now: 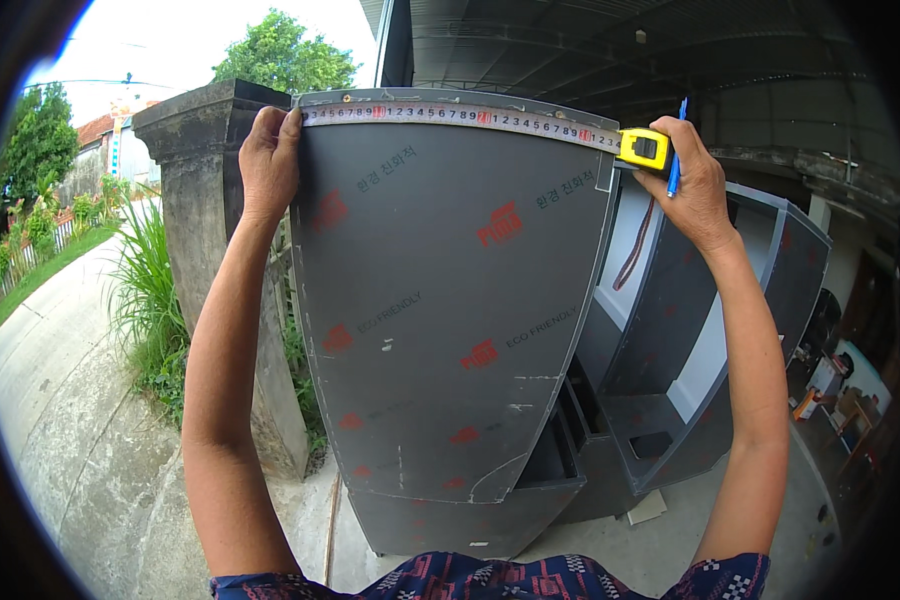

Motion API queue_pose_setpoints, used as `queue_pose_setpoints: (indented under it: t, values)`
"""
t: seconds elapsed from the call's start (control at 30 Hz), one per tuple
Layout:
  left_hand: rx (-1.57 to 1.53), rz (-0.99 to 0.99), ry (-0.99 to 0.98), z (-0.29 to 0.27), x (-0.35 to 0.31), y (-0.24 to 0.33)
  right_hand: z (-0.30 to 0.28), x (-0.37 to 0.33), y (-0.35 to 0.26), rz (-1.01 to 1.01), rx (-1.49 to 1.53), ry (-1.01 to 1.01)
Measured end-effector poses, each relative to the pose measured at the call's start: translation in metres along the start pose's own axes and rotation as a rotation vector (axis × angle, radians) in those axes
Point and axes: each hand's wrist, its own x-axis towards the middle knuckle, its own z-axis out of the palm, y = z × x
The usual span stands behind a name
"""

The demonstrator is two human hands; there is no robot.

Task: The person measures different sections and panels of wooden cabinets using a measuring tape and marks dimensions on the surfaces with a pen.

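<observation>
A tall dark grey cabinet panel [430, 270] with red printed marks stands in front of me. Along its top edge runs the pulled-out blade of a tape measure, from the left corner to the right one. My left hand [270, 160] pinches the blade's end at the panel's upper left corner. At the opposite corner my right hand [692, 180] grips the yellow tape measure case [644, 148]. A blue pen [678, 150] is also tucked upright between that hand's fingers. A dark wrist strap [634, 245] dangles below the case.
Behind the panel on the right stands a grey, open-fronted cabinet frame [670, 320]. Close on the left rises a weathered concrete pillar [205, 150], with tall grass [145, 290] beside a concrete path [65, 420]. Loose items [850, 390] sit under the roof at far right.
</observation>
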Motion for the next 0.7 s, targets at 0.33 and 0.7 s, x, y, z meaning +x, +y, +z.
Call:
queue_pose_setpoints:
  t: [0.33,0.7]
  values:
    - [0.011,0.053,-0.094,-0.011,0.009,-0.001,0.003,-0.002,-0.004,-0.022,-0.021,0.054]
    - [-0.225,-0.030,-0.138,-0.041,-0.007,0.015,0.005,-0.007,-0.079,-0.191,-0.074,0.192]
